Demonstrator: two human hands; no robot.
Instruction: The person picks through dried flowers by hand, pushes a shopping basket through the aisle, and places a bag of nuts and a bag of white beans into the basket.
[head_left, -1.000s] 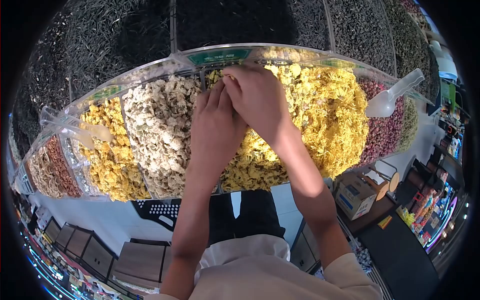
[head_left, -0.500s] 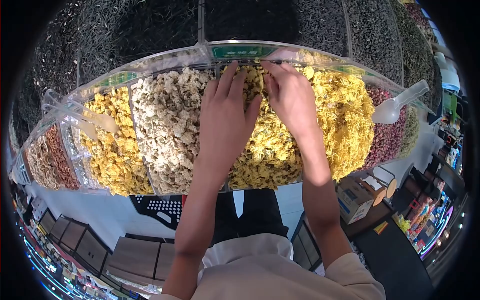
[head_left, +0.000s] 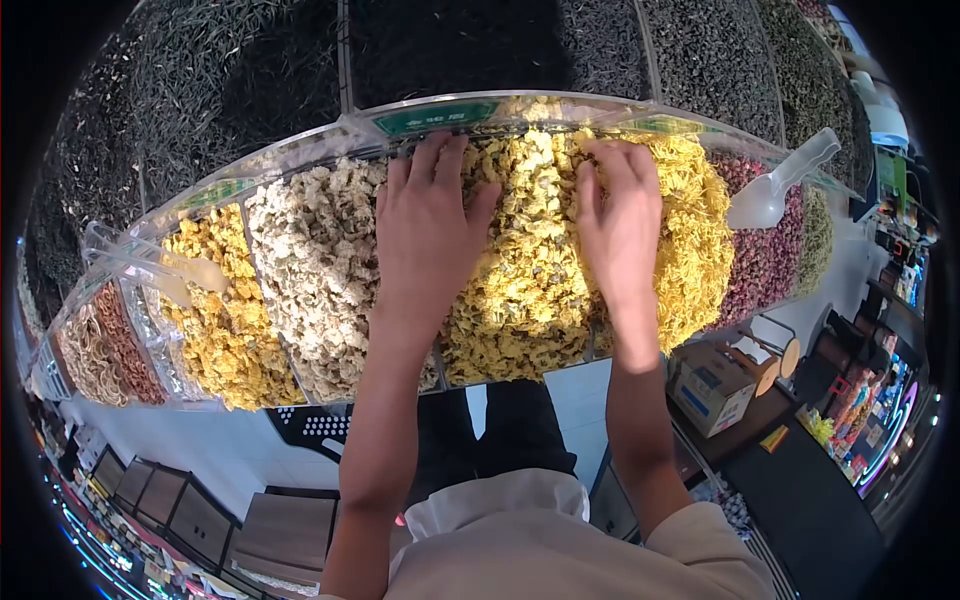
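Dried yellow flowers point(head_left: 530, 270) fill a compartment of the long display bin, between my two hands. My left hand point(head_left: 430, 215) lies palm down at the compartment's back left, its thumb apart from the other fingers and its fingertips near the rear wall. At the back right, my right hand point(head_left: 622, 215) touches the flowers, thumb and fingers apart. Neither hand visibly holds anything; the undersides of the fingers are hidden. Cream-coloured dried flowers point(head_left: 325, 260) are left of my left hand. Brighter yellow flowers point(head_left: 690, 245) lie right of my right hand.
A clear scoop point(head_left: 765, 203) rests on dark pink buds point(head_left: 765, 250) at the right. More scoops point(head_left: 185, 272) lie over orange-yellow flowers point(head_left: 235, 335) at the left. A green label point(head_left: 435, 118) is on the rear divider, with dark tea leaves beyond. A cardboard box point(head_left: 708, 388) stands below right.
My hands have moved farther apart, the right one rightward, exposing more yellow flowers between them. The bin appears shifted slightly left in view.
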